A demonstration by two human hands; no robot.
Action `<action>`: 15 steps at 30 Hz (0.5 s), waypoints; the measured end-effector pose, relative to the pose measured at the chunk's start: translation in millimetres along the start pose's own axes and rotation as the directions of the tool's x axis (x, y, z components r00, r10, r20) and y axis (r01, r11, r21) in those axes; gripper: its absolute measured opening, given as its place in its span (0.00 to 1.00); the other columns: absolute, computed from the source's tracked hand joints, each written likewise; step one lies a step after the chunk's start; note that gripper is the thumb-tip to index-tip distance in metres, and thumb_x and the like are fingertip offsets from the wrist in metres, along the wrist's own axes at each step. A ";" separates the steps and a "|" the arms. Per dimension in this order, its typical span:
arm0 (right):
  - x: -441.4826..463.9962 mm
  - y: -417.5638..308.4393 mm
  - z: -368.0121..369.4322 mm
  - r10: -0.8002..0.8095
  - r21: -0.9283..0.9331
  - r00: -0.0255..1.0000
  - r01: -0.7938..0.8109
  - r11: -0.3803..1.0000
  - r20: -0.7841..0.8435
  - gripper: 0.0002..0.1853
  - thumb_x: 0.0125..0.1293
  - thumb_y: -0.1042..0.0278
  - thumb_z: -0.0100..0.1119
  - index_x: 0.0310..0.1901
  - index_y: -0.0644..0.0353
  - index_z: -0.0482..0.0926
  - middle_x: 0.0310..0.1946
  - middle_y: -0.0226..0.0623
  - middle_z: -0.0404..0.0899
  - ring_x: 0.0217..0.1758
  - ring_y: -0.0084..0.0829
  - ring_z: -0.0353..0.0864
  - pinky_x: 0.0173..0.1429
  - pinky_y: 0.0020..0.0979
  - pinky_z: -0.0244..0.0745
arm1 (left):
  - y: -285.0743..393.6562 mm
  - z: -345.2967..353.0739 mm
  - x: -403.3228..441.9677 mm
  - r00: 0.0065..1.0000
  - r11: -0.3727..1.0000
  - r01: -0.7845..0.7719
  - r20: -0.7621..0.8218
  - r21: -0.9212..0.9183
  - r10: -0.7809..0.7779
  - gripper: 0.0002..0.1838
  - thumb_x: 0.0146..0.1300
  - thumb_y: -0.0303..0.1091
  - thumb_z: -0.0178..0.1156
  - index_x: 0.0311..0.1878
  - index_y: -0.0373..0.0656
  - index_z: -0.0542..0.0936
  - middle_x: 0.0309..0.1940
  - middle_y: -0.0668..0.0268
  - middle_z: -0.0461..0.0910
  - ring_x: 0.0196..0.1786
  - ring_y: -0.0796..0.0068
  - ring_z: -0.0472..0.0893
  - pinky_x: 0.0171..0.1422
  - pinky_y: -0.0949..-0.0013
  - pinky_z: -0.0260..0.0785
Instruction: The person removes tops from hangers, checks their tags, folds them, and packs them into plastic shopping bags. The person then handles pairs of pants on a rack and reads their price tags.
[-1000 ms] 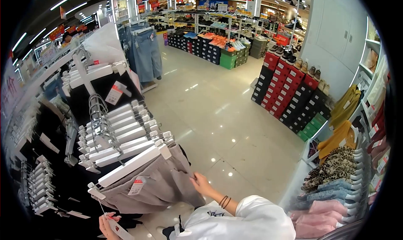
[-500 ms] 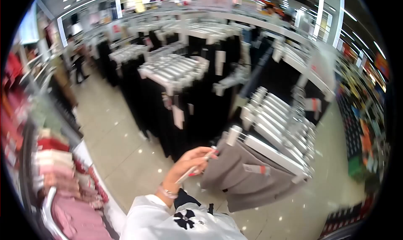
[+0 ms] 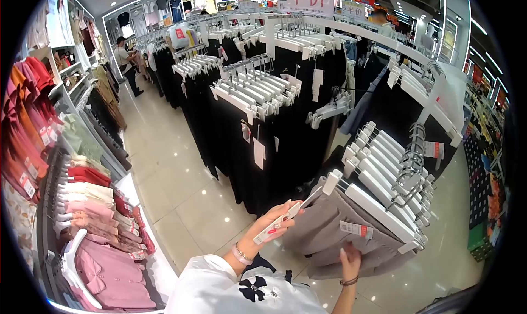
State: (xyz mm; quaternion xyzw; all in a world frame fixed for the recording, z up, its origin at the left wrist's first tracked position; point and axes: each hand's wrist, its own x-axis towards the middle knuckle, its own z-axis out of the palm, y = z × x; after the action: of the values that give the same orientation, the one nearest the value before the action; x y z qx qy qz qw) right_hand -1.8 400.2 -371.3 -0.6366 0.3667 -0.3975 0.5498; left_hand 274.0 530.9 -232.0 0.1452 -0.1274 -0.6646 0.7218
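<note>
Grey trousers (image 3: pixel 329 229) hang from a white clip hanger (image 3: pixel 373 207) at the front of a rack. My left hand (image 3: pixel 274 220) holds a white hang tag (image 3: pixel 270 230) between its fingers, and a thin string runs from it towards the hanger's left clip. My right hand (image 3: pixel 349 259) touches the lower front of the trousers, just below a red and white price label (image 3: pixel 355 229); its fingers are partly bent, and whether they grip the cloth is unclear. Behind the trousers, several white hangers (image 3: pixel 390 165) carry dark garments.
Racks of black trousers (image 3: pixel 263 171) stand ahead. Pink and red tops (image 3: pixel 110 270) hang at the left, beside a tiled aisle (image 3: pixel 170 171). One person (image 3: pixel 125 61) stands far down the aisle; another (image 3: pixel 379 20) is behind the racks. Shoe boxes (image 3: pixel 476 171) are at the right edge.
The view has swung left, so the trousers now appear right of centre. My left hand has lifted the tag. My right hand has moved from the trousers' side edge to their front.
</note>
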 end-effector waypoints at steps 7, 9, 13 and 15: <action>20.8 -57.0 37.6 0.153 0.409 0.986 -0.164 0.898 0.061 0.16 0.64 0.68 0.53 0.51 0.65 0.69 0.45 0.40 0.74 0.45 0.35 0.78 0.41 0.31 0.76 | -3.5 19.0 -3.3 1.000 0.957 -0.006 0.007 0.289 0.004 0.20 0.69 0.44 0.44 0.56 0.38 0.67 0.32 0.69 0.70 0.14 0.91 0.58 0.14 0.86 0.49; 20.6 -70.9 46.2 0.178 0.482 0.983 -0.180 0.858 0.050 0.15 0.66 0.64 0.50 0.49 0.64 0.70 0.44 0.42 0.75 0.46 0.39 0.78 0.43 0.33 0.74 | -5.1 2.4 2.7 0.995 0.918 -0.010 0.095 0.395 -0.030 0.20 0.68 0.43 0.46 0.56 0.40 0.66 0.22 0.74 0.64 0.13 0.91 0.54 0.15 0.85 0.47; 28.4 -82.8 54.3 0.169 0.560 0.985 -0.163 0.812 0.042 0.15 0.68 0.63 0.47 0.50 0.64 0.70 0.43 0.42 0.77 0.45 0.38 0.79 0.44 0.32 0.73 | -2.8 16.4 -4.5 0.992 0.948 0.067 0.083 0.311 -0.098 0.16 0.66 0.37 0.51 0.53 0.40 0.69 0.22 0.75 0.67 0.16 0.92 0.60 0.18 0.86 0.52; 32.0 -84.5 54.1 0.090 0.601 0.994 -0.109 0.791 0.062 0.14 0.68 0.64 0.47 0.49 0.64 0.70 0.42 0.42 0.77 0.44 0.38 0.79 0.43 0.32 0.73 | -4.3 27.3 -1.9 0.998 0.832 0.034 -0.065 0.553 0.002 0.17 0.64 0.35 0.54 0.54 0.40 0.68 0.26 0.74 0.72 0.22 0.91 0.68 0.25 0.85 0.60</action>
State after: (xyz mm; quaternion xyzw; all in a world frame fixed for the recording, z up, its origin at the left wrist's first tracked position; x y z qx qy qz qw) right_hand 63.2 404.1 -288.5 -0.4140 0.2454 -0.4545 0.7496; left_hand 259.5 531.4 -208.3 0.3697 -0.2906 -0.6003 0.6469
